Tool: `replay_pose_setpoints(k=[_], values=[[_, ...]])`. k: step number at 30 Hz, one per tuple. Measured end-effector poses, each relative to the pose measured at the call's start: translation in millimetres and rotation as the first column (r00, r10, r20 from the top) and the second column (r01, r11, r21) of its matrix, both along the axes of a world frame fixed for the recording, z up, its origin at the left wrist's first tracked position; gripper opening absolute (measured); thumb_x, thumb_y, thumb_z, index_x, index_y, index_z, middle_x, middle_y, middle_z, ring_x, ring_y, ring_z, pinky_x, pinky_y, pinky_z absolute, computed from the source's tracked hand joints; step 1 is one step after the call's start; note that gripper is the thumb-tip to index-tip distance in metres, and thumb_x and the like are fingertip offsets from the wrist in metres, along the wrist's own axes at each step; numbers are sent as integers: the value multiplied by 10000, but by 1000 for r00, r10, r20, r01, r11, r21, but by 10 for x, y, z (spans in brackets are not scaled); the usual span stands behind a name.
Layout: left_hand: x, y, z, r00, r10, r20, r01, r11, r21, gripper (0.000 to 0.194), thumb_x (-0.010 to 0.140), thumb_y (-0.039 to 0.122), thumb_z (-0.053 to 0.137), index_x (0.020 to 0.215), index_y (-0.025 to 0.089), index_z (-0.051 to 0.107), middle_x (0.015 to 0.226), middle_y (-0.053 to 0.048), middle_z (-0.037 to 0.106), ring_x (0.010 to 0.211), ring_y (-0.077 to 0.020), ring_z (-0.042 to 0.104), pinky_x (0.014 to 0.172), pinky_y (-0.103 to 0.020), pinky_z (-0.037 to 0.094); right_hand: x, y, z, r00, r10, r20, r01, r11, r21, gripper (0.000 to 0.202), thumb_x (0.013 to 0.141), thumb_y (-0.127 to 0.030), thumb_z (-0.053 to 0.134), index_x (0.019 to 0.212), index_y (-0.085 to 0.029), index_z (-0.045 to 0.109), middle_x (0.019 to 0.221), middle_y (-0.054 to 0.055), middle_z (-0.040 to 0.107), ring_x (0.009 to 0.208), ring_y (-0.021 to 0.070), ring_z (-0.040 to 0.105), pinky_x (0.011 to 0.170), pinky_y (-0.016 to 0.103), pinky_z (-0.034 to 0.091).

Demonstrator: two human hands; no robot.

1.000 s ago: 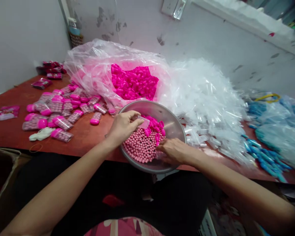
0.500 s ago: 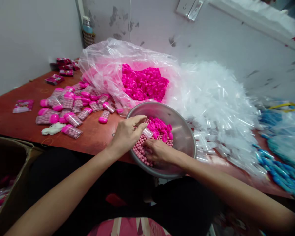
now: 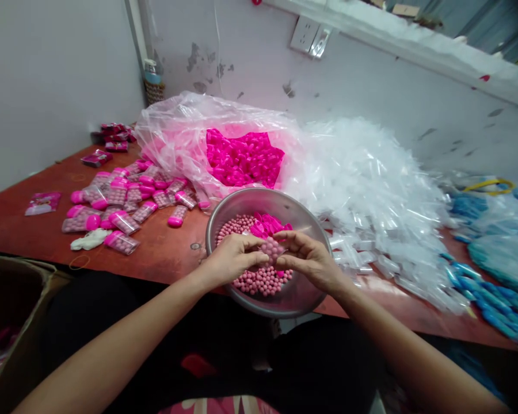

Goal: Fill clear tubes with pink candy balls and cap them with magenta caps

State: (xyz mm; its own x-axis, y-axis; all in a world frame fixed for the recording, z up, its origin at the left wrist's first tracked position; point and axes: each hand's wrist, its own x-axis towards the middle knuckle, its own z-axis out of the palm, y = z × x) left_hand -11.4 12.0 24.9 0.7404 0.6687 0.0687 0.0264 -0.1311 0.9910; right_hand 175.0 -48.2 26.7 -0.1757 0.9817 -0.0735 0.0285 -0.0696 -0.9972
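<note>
Left hand (image 3: 232, 260) pinching one end of the bead-filled clear container (image 3: 271, 248) in a narrow grip, right hand (image 3: 314, 263) closed loosely about the other, best hold it low over the metal bowl (image 3: 305, 222) to catch strays

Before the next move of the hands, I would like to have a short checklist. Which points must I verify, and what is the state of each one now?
1. Left hand and right hand both at the clear container: ok.
2. Beads inside the container: ok.
3. Container above the metal bowl: ok.
4. Pink caps in the bowl: ok.
5. Loose beads in the bowl: ok.
6. Container capped: cannot tell, fingers hide its ends.
</note>
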Motion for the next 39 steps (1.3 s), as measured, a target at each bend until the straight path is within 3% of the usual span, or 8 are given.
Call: replay_pose_setpoints(k=[6,11,19,22,25,30,36,39], values=[[53,7,-21,996,-82,-25,81,996,-41,263,728,184,568,953,122,689,837,-44,692,727,-156,608,662,-241,451,156,-27,110,962,109,249,-140,984,108,336,780,-264,630,1094,-194,532,937,31,627,813,124,608,712,262,505],[67,24,-33,991,-123,-59,120,992,-40,223,712,192,592,888,119,707,826,-48,698,758,-169,613,705,-262,462,176,-2,231,774,201,601,-330,938,111,240,779,-267,619,988,-153,589,746,7,631,671,110,591,607,221,473],[80,90,-76,990,136,38,-125,970,-209,270,696,279,640,906,114,676,806,-49,668,716,-148,602,679,-280,494,276,35,161,910,61,410,-66,998,-2,301,763,-418,612,871,-137,611,632,10,630,551,133,604,545,257,496],[74,79,-53,977,178,115,-123,918,-377,288,665,284,677,889,106,640,831,-44,651,739,-137,608,726,-290,505,376,106,207,737,189,649,-191,979,-68,327,798,-447,558,889,-148,656,667,19,651,595,135,593,567,241,456],[66,71,-32,968,173,179,-62,863,-501,294,658,284,691,880,113,600,820,-38,634,732,-129,613,734,-306,514,408,245,167,394,48,918,-159,987,17,329,850,-415,482,820,-153,679,696,35,657,639,142,591,579,230,399],[69,67,-28,965,175,195,-44,842,-537,265,669,248,676,870,119,562,794,-32,628,695,-111,604,680,-273,516,255,463,-168,26,121,992,-33,992,-120,330,777,-442,536,764,-137,659,722,98,660,681,203,615,561,249,379],[51,43,-4,974,154,164,-44,845,-532,288,671,236,676,927,127,601,833,-36,627,718,-110,590,680,-255,497,169,513,-277,24,84,996,-42,996,-83,274,745,-388,548,864,-146,597,778,77,647,669,190,599,526,238,353],[44,40,-13,976,121,183,-13,865,-501,265,677,273,681,874,110,612,752,-23,595,683,-104,569,646,-235,480,145,460,-109,184,-36,982,-39,998,44,239,740,-398,566,776,-162,543,661,8,594,592,140,538,496,216,324]])
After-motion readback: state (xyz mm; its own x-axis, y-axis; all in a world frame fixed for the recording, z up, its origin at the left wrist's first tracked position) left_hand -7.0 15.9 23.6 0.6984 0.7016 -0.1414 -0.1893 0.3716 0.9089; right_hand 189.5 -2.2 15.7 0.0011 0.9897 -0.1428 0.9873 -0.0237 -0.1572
